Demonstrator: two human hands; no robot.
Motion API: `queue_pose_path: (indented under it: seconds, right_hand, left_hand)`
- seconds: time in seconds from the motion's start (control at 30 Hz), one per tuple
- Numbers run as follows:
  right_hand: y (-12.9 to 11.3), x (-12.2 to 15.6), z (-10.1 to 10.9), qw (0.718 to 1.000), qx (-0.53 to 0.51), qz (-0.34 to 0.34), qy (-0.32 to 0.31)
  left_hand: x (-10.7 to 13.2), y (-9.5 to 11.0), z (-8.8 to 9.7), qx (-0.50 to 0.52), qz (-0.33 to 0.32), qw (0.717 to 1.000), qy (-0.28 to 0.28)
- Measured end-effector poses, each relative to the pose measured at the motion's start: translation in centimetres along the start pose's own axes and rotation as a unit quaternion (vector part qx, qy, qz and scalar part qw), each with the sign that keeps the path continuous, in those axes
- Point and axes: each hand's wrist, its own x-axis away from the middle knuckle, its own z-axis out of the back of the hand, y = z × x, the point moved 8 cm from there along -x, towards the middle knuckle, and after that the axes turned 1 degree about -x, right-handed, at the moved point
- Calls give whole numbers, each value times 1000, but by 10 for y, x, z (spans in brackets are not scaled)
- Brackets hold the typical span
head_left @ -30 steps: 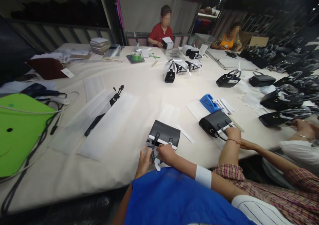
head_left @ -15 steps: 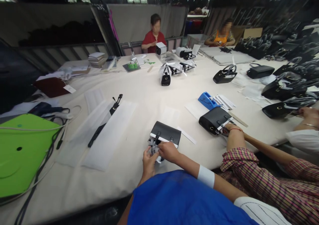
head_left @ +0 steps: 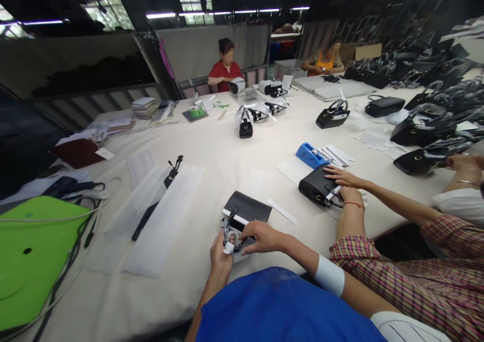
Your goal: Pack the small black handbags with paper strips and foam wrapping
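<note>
a black handbag point(head_left: 249, 207) lies on its side on the near middle of the table point(head_left: 196, 140), its handle point(head_left: 226, 226) toward the person; what is inside cannot be told. the left hand point(head_left: 221, 255) has its fingers curled in at the handle, though what they pinch is hidden. the right hand point(head_left: 264, 237) has its fingers spread, the handle showing in the gap; whether they press it is unclear. one white strip point(head_left: 282, 211) lies just right of the bag.

farther right, a co-worker in a checked sleeve point(head_left: 357, 248) has both hands at a second bag point(head_left: 315, 185). just beyond it sit one blue tape holder point(head_left: 310, 155) and a bunch of paper strips point(head_left: 336, 155), too overlapped to count.

at far middle are three wrapped bags point(head_left: 245, 126), close together; to their right, two unwrapped bags point(head_left: 333, 116), apart. one clear bin point(head_left: 289, 68) stands beyond the table, contents unclear.
</note>
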Motion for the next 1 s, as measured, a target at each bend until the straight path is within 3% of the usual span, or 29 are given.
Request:
queue_pose_path:
  seconds: [0.13, 0.27, 0.37, 0.43, 0.5, 0.57, 0.63, 0.77, 0.87, 1.0]
  right_hand:
    - [1, -6, -15, 996, 90, 23, 1]
    - [6, -23, -6, 993, 99, -25, 62]
    - [6, -22, 19, 989, 34, -54, 133]
    - [9, -14, 33, 983, -54, -50, 171]
    - [21, 0, 42, 963, -164, -45, 210]
    - [49, 17, 48, 929, -243, -79, 267]
    - [89, 37, 51, 892, -257, -160, 335]
    - [152, 69, 59, 846, -149, -316, 402]
    - [167, 68, 77, 857, -45, -337, 387]
    - [173, 29, 94, 910, 31, -301, 285]
  left_hand:
    - [-11, 19, -10, -18, -49, 998, 40]
    - [-19, 58, -48, -69, -103, 991, 57]
    - [-15, 88, -100, -152, -144, 978, -25]
    - [-8, 102, -134, -253, -169, 949, -85]
    - [-5, 110, -154, -347, -181, 914, -111]
    - [-6, 117, -161, -406, -176, 890, -113]
    - [-8, 124, -159, -429, -157, 882, -113]
    - [7, 143, -153, -429, -96, 884, -159]
    - [39, 165, -158, -462, -67, 860, -205]
    - [87, 206, -169, -527, -66, 816, -227]
